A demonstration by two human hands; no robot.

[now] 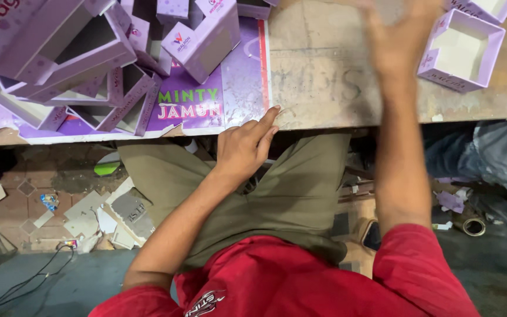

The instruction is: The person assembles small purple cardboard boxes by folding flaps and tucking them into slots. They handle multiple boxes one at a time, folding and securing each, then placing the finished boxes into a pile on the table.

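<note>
My left hand [246, 145] rests at the near edge of the worn wooden worktable [324, 76], fingers loosely curled with the forefinger stretched onto the tabletop; it holds nothing. My right hand [399, 36] is blurred over the table farther back, fingers spread and empty, just left of a single open lilac box [462, 50]. A pile of lilac cardboard boxes [77, 64] lies at the left on a purple printed sheet [206, 100].
Below the table edge are my olive trousers and red shirt. Cardboard scraps [107, 214] and a black cable [24, 282] litter the floor at left. A tape roll [473, 226] and a person's clothed leg [488, 152] are at right.
</note>
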